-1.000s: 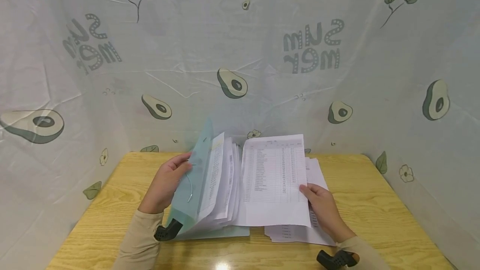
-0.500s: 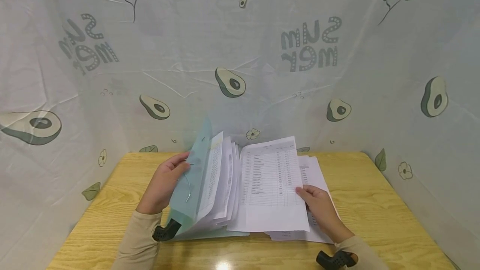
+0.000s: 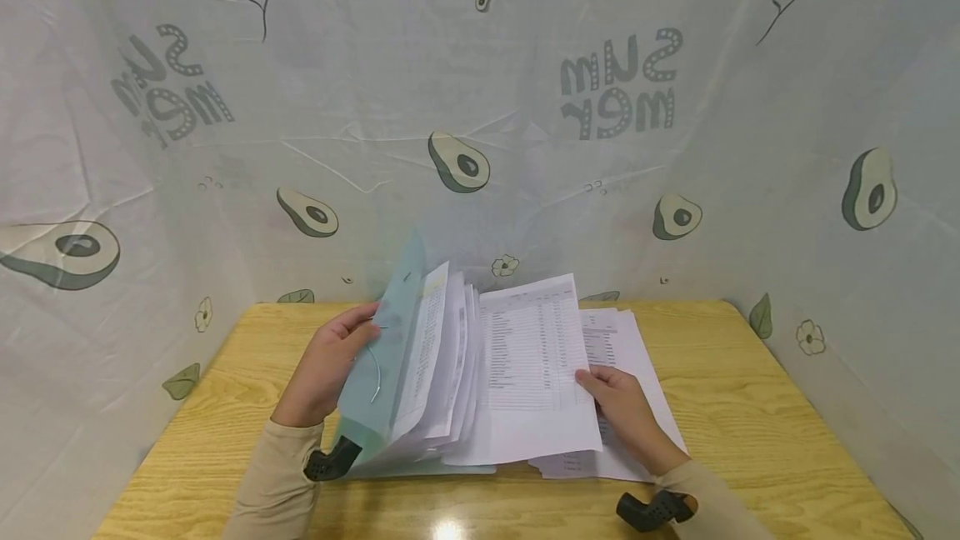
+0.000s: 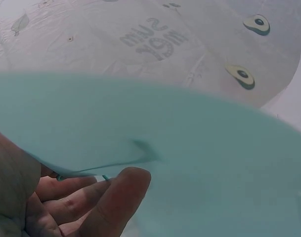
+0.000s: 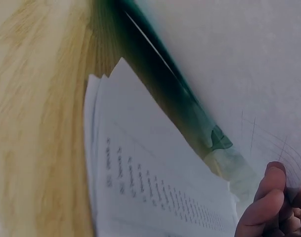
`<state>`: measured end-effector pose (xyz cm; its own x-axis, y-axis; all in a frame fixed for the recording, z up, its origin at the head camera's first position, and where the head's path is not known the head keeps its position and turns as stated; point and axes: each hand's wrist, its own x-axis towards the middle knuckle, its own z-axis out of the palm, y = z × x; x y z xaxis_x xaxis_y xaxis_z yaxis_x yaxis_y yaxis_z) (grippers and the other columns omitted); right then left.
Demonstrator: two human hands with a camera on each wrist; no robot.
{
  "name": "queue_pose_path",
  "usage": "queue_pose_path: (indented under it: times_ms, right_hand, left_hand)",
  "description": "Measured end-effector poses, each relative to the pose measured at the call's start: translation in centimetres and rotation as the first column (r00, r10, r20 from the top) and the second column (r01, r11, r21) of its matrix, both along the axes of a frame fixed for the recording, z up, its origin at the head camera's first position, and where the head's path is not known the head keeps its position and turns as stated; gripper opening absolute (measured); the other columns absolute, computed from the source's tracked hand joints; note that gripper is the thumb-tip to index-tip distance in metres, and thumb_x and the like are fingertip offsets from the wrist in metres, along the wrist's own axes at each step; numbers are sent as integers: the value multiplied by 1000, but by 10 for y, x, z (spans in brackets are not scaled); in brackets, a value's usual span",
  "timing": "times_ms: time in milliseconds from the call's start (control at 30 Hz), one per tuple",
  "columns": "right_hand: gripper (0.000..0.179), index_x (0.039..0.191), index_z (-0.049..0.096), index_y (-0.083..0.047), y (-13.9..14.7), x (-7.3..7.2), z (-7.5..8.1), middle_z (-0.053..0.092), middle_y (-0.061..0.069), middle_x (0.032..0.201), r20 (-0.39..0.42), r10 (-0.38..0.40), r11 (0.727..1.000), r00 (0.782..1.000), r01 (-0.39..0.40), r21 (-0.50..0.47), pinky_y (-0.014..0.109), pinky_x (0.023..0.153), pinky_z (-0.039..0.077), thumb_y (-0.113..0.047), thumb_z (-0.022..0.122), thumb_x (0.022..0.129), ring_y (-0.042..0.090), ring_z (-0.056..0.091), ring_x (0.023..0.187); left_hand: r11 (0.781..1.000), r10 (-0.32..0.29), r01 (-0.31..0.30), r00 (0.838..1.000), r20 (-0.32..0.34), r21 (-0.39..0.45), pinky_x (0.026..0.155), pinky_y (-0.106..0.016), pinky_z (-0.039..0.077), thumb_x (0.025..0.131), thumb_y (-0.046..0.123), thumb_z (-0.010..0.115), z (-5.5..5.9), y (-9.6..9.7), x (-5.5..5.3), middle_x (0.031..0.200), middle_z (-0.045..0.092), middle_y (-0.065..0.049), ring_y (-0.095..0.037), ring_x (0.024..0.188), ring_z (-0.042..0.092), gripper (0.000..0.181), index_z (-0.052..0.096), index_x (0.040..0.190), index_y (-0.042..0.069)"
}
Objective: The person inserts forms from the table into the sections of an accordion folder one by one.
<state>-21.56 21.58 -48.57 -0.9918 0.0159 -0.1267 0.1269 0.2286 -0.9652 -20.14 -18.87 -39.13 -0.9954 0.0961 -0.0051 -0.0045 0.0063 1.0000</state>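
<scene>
The left hand (image 3: 326, 369) holds the green folder cover (image 3: 382, 357) upright on the desk (image 3: 750, 407), fingers (image 4: 115, 197) curled at its edge. The right hand (image 3: 622, 415) pinches a printed sheet (image 3: 532, 373) lifted over the loose paper stack (image 3: 630, 357), beside the folder's fanned pages (image 3: 450, 365). The avocado-print curtain (image 3: 480, 107) behind shows mirrored "SUMMER".

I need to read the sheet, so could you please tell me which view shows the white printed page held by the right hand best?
The head view: the whole white printed page faces up. The right wrist view shows only its blank underside; the left wrist view shows none.
</scene>
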Motion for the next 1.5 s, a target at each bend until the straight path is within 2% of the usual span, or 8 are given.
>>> queue_pose_path:
  times_ms: [100, 400, 800, 1033, 1500]
  right_hand:
    - [42, 128, 66, 6, -2, -4, 1, 76, 13, 110, -4, 6, 1000, 1000, -6, 6, 27, 68, 57, -28, 60, 106, 17, 72, 86]
    - [42, 129, 67, 4, -4, -12, 0, 75, 10, 108, 6, -43, 999, 999, 43, 28, 25, 69, 53, -30, 60, 106, 14, 68, 85]
    - [35, 120, 70, 5, -23, -12, -2, 76, 11, 104, 13, 59, 998, 998, -59, -36, 28, 66, 55, -25, 61, 105, 18, 71, 82]
    - [31, 118, 72, 5, -41, -13, -2, 77, 11, 99, 3, 105, 994, 994, -105, -36, 26, 61, 53, -22, 62, 104, 16, 68, 75]
    - [29, 116, 73, 0, -73, -17, -9, 74, 6, 90, -12, 143, 990, 990, -143, -13, 25, 58, 48, -23, 63, 103, 14, 63, 69]
  left_hand:
    - [1000, -2, 2, 1000, 0, -1, 80, -37, 60, 109, 17, 51, 0, 0, 0, 129, 62, -17, -19, 99, 69, 41, 53, 149, 8]
    - [1000, 1, -1, 1000, 4, 8, 79, -38, 60, 109, 18, 51, -1, -1, -1, 126, 65, -14, -19, 99, 69, 41, 54, 149, 8]
    - [1000, -5, 5, 1000, -1, 20, 78, -39, 60, 109, 18, 52, 0, 0, -1, 123, 67, -12, -20, 97, 70, 41, 54, 148, 8]
    - [1000, -7, 7, 1000, 7, 17, 78, -39, 60, 109, 18, 52, 1, 1, 0, 124, 66, -12, -20, 98, 70, 41, 54, 149, 9]
    - [998, -31, 31, 1000, 3, 50, 76, -37, 60, 109, 18, 51, 0, 1, 0, 119, 68, -9, -18, 94, 70, 42, 52, 150, 7]
